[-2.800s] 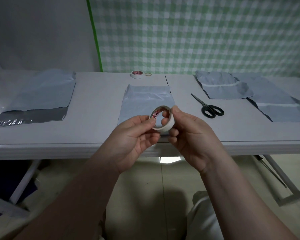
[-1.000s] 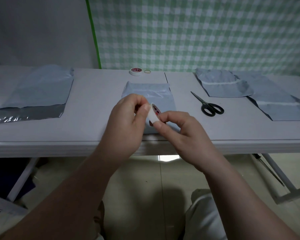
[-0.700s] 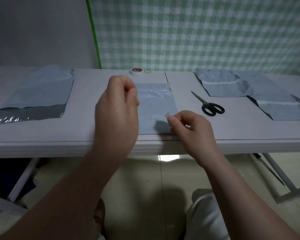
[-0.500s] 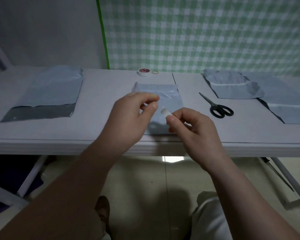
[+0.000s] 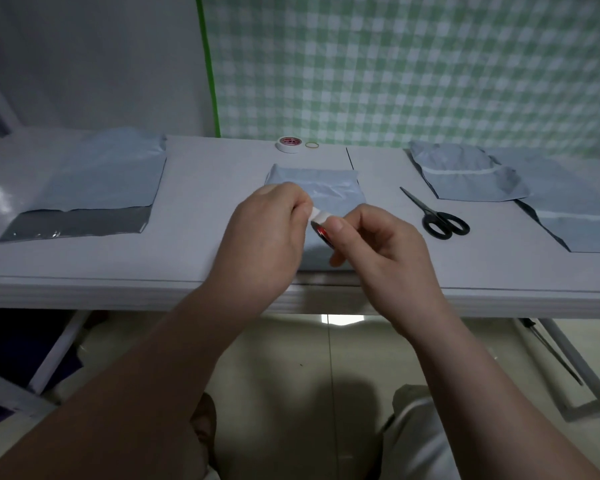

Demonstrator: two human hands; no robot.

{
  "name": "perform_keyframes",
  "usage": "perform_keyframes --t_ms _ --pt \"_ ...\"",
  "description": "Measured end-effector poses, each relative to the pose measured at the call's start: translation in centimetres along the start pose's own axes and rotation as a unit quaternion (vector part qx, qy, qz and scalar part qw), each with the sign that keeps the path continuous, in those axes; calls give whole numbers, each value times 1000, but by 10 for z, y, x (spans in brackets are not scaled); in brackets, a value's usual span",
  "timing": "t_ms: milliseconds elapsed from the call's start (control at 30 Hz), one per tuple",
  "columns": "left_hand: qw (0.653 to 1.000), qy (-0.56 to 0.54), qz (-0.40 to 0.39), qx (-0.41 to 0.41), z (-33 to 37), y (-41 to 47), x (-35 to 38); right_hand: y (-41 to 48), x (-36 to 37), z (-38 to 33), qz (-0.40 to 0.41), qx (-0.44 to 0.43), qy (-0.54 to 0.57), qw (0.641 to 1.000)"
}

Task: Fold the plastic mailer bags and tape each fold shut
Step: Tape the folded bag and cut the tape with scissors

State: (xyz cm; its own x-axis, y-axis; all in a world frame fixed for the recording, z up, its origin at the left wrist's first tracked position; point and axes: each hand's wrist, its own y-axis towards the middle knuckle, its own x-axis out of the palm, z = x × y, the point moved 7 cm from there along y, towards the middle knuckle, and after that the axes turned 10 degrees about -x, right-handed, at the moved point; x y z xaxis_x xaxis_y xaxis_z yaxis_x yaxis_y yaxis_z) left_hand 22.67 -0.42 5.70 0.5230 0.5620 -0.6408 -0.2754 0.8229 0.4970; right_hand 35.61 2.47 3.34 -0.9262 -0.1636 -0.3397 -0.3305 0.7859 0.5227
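A folded grey mailer bag (image 5: 329, 188) lies at the middle of the white table (image 5: 205, 220), partly hidden behind my hands. Just above its near half, my right hand (image 5: 381, 247) grips a white tape roll (image 5: 321, 226) with a red core. My left hand (image 5: 267, 233) pinches the white tape at the roll's upper edge, thumb and fingers closed on it. The two hands touch at the roll.
A stack of unfolded mailer bags (image 5: 94, 188) lies at the left. Folded, taped bags (image 5: 465, 174) sit at the right, with another (image 5: 575, 216) beside them. Black scissors (image 5: 437, 216) lie between. A second tape roll (image 5: 287, 144) and a rubber band (image 5: 311, 144) rest at the back edge.
My left hand swung up and away from the roll, then came back and now pinches the tape at it. The right hand kept the roll over the middle bag.
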Motion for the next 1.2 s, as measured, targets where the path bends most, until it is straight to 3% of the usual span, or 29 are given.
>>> perform_keyframes --t_ms 167,267,333,467,567,667,900,1067,1200 --pt "998 -42 23 -49 -7 7 -19 23 -8 1 -10 6 -112 994" --pt "988 -86 -2 -132 -21 16 -27 38 -14 5 -4 35 -137 990" --pt "962 -165 -51 -211 -39 23 -22 46 -10 6 -6 51 -62 997" --pt "864 -353 -134 -333 -64 28 -8 53 9 19 -20 147 168 975" --pt "825 -381 -163 -384 -79 28 7 55 27 30 -20 202 255 946" --pt "800 -380 -192 -422 -93 23 25 58 38 44 -9 219 249 943" --pt "843 -286 -200 -409 -116 23 44 50 42 80 1 188 58 981" --pt "904 -151 -197 -348 -118 38 38 61 49 73 -37 165 7 986" --pt "929 -86 -191 -306 -116 45 36 72 51 66 -37 162 12 986"
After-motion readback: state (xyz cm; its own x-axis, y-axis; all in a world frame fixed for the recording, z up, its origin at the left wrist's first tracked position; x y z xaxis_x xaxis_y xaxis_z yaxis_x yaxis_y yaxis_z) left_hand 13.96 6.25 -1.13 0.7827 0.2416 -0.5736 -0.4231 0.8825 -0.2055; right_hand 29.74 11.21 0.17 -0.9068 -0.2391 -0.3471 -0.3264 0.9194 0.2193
